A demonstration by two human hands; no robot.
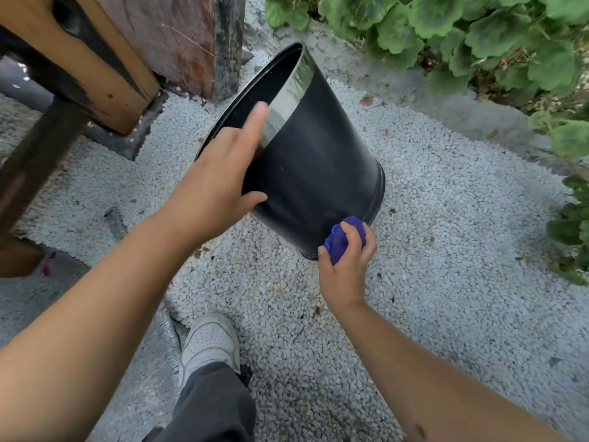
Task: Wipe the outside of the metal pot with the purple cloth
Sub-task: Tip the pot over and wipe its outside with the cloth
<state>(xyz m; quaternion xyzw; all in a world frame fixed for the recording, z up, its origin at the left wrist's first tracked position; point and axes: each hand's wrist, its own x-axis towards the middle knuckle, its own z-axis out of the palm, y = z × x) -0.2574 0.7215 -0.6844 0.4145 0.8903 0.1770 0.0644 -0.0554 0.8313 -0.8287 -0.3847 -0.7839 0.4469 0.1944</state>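
A black metal pot (314, 161) with a shiny silver band below its rim leans on the white gravel, mouth tilted up and to the left. My left hand (220, 173) presses flat against its near side by the rim, fingers spread, steadying it. Bunched in my right hand (345, 266) is the purple cloth (342, 236), pressed against the pot's lower wall close to the base edge. The far side of the pot is hidden.
Wooden furniture (79, 65) with dark legs stands at the upper left, close to the pot's mouth. Green leafy plants (494, 36) line the top and right behind a concrete edge. My white shoe (208, 341) and grey trouser leg are below the pot on the gravel.
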